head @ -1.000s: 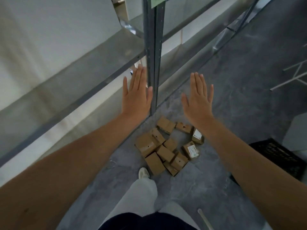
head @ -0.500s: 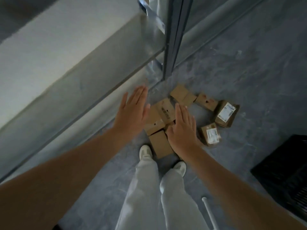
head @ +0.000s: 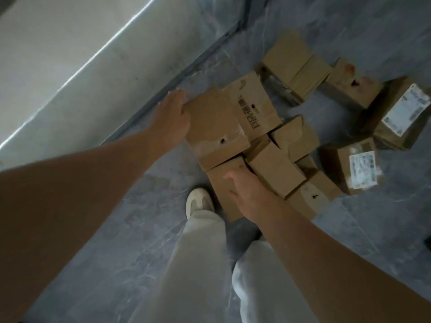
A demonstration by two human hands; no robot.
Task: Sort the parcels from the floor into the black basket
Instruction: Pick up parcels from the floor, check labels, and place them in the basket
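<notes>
**Stockroom / parcel storage area**

We read this as a warehouse-type space. Bare grey floor (head: 349, 241), plain cardboard parcels (head: 217, 122) heaped straight on it, two carrying white shipping labels (head: 407, 110), and a pale metal shelf (head: 70, 54) along the left.

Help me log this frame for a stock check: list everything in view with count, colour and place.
Parcels: about ten, brown cardboard, clustered on floor; two at right carry white labels.
Floor: one, mottled grey, all around.
Shelf: one, pale grey, upper left.
Shoe: one, white, beside nearest parcel.
Trouser legs: two, off-white, bottom centre.
Left hand: one, flat against leftmost parcel.
Right hand: one, resting on nearest parcel.
</notes>
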